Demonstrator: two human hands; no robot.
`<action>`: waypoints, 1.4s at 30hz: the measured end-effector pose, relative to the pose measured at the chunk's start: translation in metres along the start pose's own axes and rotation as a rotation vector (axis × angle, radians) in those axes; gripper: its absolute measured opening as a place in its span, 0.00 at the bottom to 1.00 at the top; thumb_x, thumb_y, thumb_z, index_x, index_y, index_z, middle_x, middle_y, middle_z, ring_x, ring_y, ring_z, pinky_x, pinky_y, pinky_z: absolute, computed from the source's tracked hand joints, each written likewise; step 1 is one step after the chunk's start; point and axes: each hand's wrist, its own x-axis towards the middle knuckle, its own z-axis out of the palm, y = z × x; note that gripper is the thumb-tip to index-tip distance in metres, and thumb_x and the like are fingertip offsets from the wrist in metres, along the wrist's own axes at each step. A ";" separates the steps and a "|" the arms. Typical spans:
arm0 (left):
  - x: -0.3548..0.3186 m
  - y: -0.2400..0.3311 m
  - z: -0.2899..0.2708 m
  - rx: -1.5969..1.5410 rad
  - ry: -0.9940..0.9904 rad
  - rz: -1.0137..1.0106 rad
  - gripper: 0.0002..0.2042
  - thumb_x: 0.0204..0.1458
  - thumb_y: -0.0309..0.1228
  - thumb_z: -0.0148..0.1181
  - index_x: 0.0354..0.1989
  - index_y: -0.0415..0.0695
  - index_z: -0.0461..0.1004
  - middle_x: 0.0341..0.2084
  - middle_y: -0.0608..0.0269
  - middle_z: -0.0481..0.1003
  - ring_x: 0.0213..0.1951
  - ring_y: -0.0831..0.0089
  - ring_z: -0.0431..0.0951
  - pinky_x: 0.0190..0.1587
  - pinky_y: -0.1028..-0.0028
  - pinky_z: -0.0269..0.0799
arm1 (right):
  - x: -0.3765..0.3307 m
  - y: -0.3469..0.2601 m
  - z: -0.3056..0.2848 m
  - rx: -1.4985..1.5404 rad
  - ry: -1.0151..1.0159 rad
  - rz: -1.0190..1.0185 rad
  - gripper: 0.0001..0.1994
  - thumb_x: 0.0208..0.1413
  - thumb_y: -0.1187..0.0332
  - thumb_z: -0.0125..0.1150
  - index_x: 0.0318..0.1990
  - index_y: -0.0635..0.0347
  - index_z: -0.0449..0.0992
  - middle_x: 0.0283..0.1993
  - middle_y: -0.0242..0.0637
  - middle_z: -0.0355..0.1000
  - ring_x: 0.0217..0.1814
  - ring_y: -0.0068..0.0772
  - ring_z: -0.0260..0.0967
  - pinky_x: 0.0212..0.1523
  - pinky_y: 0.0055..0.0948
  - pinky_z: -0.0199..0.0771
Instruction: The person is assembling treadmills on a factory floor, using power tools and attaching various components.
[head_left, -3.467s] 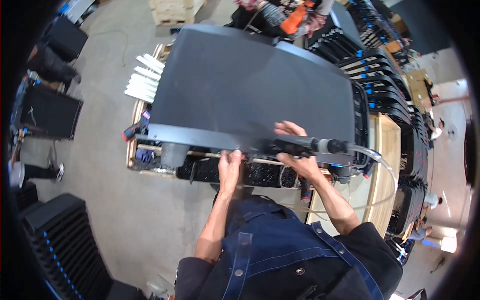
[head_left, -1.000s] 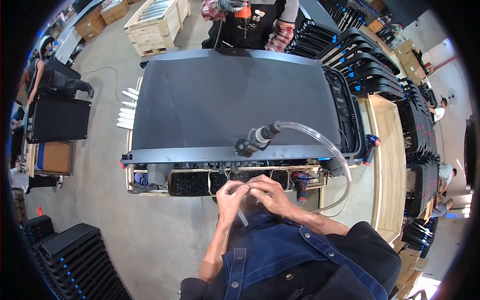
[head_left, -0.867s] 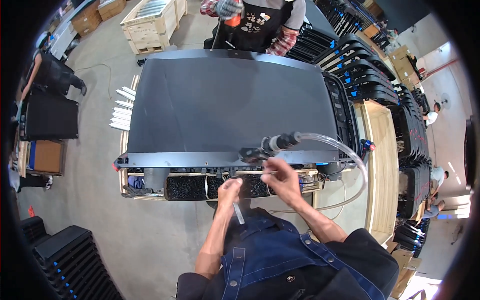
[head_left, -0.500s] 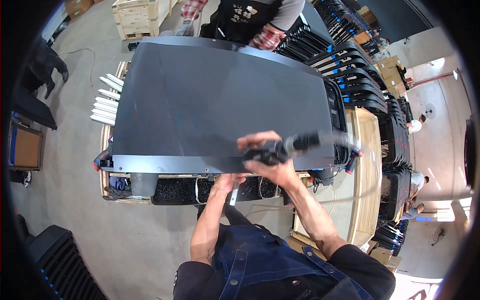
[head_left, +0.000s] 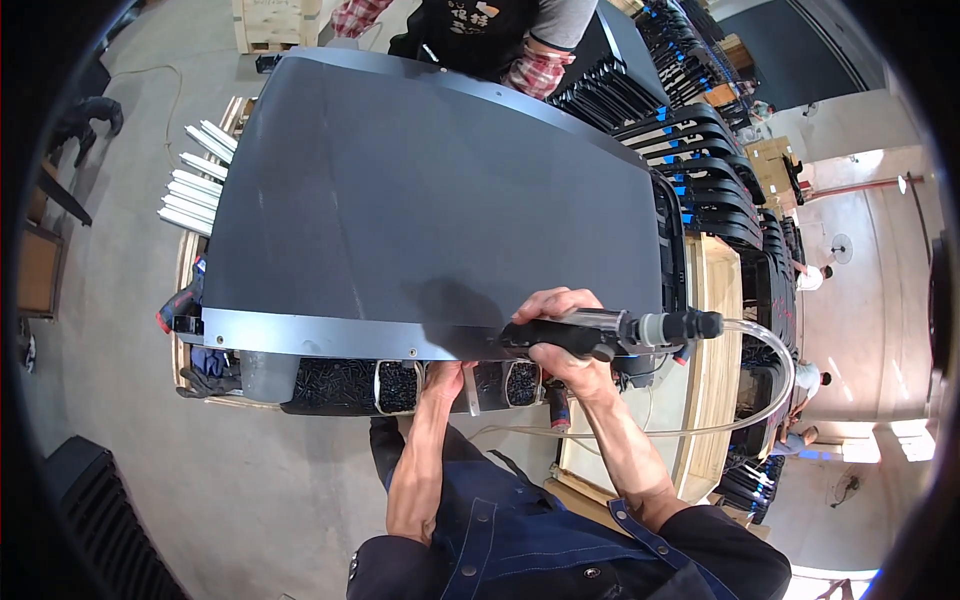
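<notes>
A large dark grey flat panel (head_left: 420, 210) lies across a workbench, with a silvery metal strip (head_left: 300, 335) along its near edge. My right hand (head_left: 560, 335) grips a black pneumatic screwdriver (head_left: 610, 333) lying sideways over that edge; a clear hose (head_left: 770, 380) loops from its tail. My left hand (head_left: 445, 378) reaches under the panel's near edge at a black tray of screws (head_left: 395, 385), fingers partly hidden, next to a small metal bracket (head_left: 470, 385).
Another person in a dark apron with plaid sleeves (head_left: 500, 40) stands at the panel's far side. Stacks of black panels with blue clips (head_left: 700, 170) fill the right. White bars (head_left: 195, 180) lie left of the bench. A wooden pallet (head_left: 715, 350) sits on the right.
My right hand picked the screwdriver up off the panel and now holds it over the near edge. My left hand moved from in front of my chest to the screw tray.
</notes>
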 end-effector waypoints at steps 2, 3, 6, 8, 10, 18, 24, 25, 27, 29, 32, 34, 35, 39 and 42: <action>-0.001 0.002 0.012 -0.032 0.044 -0.008 0.05 0.56 0.26 0.64 0.38 0.47 0.75 0.26 0.73 0.72 0.21 0.84 0.66 0.22 0.81 0.59 | 0.001 0.001 -0.006 0.065 0.032 0.051 0.20 0.46 0.84 0.69 0.47 0.60 0.71 0.47 0.46 0.76 0.52 0.42 0.76 0.57 0.47 0.78; -0.001 0.006 0.021 0.016 0.041 0.003 0.06 0.54 0.26 0.66 0.39 0.48 0.75 0.26 0.73 0.72 0.22 0.84 0.66 0.22 0.81 0.59 | 0.003 0.002 -0.011 0.006 -0.029 -0.006 0.19 0.47 0.83 0.69 0.47 0.60 0.72 0.47 0.46 0.77 0.53 0.43 0.76 0.58 0.47 0.78; -0.003 0.002 -0.016 0.065 -0.062 -0.009 0.19 0.48 0.28 0.74 0.49 0.49 0.76 0.41 0.68 0.78 0.41 0.77 0.79 0.40 0.74 0.75 | 0.007 0.007 0.004 -0.032 -0.092 -0.064 0.19 0.48 0.82 0.70 0.47 0.59 0.72 0.46 0.46 0.77 0.52 0.43 0.77 0.58 0.47 0.78; -0.005 -0.004 -0.011 0.049 -0.037 0.046 0.21 0.45 0.27 0.75 0.48 0.48 0.76 0.40 0.69 0.78 0.40 0.77 0.79 0.39 0.75 0.75 | 0.007 0.011 -0.001 -0.094 -0.150 -0.073 0.18 0.48 0.82 0.70 0.46 0.60 0.72 0.44 0.45 0.77 0.51 0.42 0.77 0.57 0.46 0.78; 0.000 -0.009 -0.014 0.022 -0.037 0.054 0.21 0.44 0.26 0.76 0.49 0.48 0.76 0.39 0.69 0.78 0.39 0.78 0.79 0.39 0.75 0.75 | 0.008 0.013 -0.001 -0.072 -0.139 -0.072 0.18 0.49 0.81 0.70 0.45 0.60 0.72 0.43 0.44 0.77 0.51 0.41 0.77 0.57 0.46 0.78; -0.003 -0.010 -0.010 -0.013 0.015 0.180 0.16 0.48 0.25 0.71 0.46 0.47 0.78 0.36 0.70 0.78 0.34 0.80 0.77 0.36 0.76 0.74 | 0.005 0.008 -0.005 -0.125 -0.190 -0.012 0.26 0.48 0.70 0.77 0.52 0.56 0.67 0.53 0.47 0.72 0.57 0.45 0.73 0.60 0.50 0.74; -0.026 -0.014 -0.010 0.341 0.031 0.115 0.05 0.61 0.27 0.57 0.35 0.41 0.77 0.29 0.62 0.79 0.29 0.72 0.77 0.33 0.67 0.75 | 0.005 -0.004 -0.011 -0.112 -0.008 0.027 0.34 0.47 0.66 0.79 0.62 0.57 0.67 0.69 0.50 0.63 0.61 0.48 0.73 0.60 0.47 0.76; -0.031 -0.013 -0.008 0.411 0.085 0.123 0.04 0.61 0.27 0.57 0.36 0.41 0.76 0.29 0.59 0.80 0.28 0.67 0.79 0.31 0.65 0.75 | 0.004 -0.002 -0.004 -0.111 0.083 0.019 0.33 0.47 0.68 0.77 0.61 0.59 0.68 0.68 0.49 0.63 0.59 0.46 0.75 0.58 0.44 0.77; -0.036 -0.007 -0.019 0.483 0.156 0.146 0.04 0.61 0.28 0.58 0.37 0.41 0.75 0.29 0.55 0.80 0.27 0.62 0.80 0.30 0.62 0.75 | -0.002 0.008 0.018 -0.164 0.311 0.009 0.27 0.49 0.76 0.73 0.58 0.64 0.69 0.65 0.47 0.65 0.51 0.39 0.78 0.54 0.37 0.79; -0.045 -0.002 -0.022 1.182 0.423 0.530 0.06 0.62 0.30 0.57 0.40 0.40 0.74 0.30 0.47 0.81 0.31 0.48 0.81 0.32 0.54 0.76 | -0.004 0.005 0.052 -0.273 0.437 -0.015 0.25 0.49 0.82 0.68 0.56 0.64 0.70 0.61 0.43 0.67 0.48 0.34 0.78 0.51 0.32 0.80; -0.072 0.026 -0.056 1.541 0.601 0.619 0.08 0.60 0.31 0.57 0.43 0.42 0.78 0.39 0.44 0.80 0.41 0.42 0.79 0.42 0.52 0.77 | -0.001 -0.008 0.038 -0.241 0.226 -0.101 0.25 0.48 0.83 0.68 0.55 0.63 0.71 0.57 0.41 0.68 0.47 0.33 0.78 0.48 0.32 0.81; -0.089 0.049 -0.087 1.590 0.658 0.598 0.09 0.60 0.31 0.57 0.45 0.42 0.78 0.38 0.45 0.80 0.43 0.44 0.80 0.45 0.51 0.76 | 0.004 -0.014 0.024 -0.125 0.439 0.072 0.25 0.47 0.83 0.69 0.55 0.63 0.71 0.54 0.41 0.71 0.47 0.31 0.77 0.46 0.31 0.81; -0.096 0.059 -0.100 1.630 0.685 0.565 0.09 0.60 0.30 0.58 0.45 0.42 0.79 0.39 0.45 0.80 0.43 0.44 0.80 0.45 0.50 0.76 | 0.004 -0.015 0.029 -0.087 0.522 0.033 0.25 0.47 0.83 0.70 0.54 0.62 0.71 0.46 0.40 0.74 0.44 0.28 0.77 0.46 0.30 0.79; -0.111 0.097 -0.149 1.812 0.777 0.400 0.11 0.58 0.28 0.58 0.48 0.41 0.77 0.44 0.46 0.77 0.45 0.45 0.79 0.46 0.50 0.75 | -0.005 -0.009 0.070 -0.326 0.401 0.022 0.24 0.48 0.82 0.71 0.53 0.61 0.70 0.38 0.34 0.75 0.39 0.24 0.75 0.46 0.30 0.77; -0.107 0.091 -0.127 1.982 0.743 0.665 0.15 0.57 0.29 0.62 0.51 0.38 0.75 0.42 0.48 0.75 0.43 0.45 0.76 0.51 0.54 0.73 | 0.005 -0.030 0.030 -0.156 0.437 0.063 0.25 0.47 0.80 0.71 0.53 0.60 0.69 0.37 0.34 0.74 0.42 0.28 0.76 0.47 0.32 0.78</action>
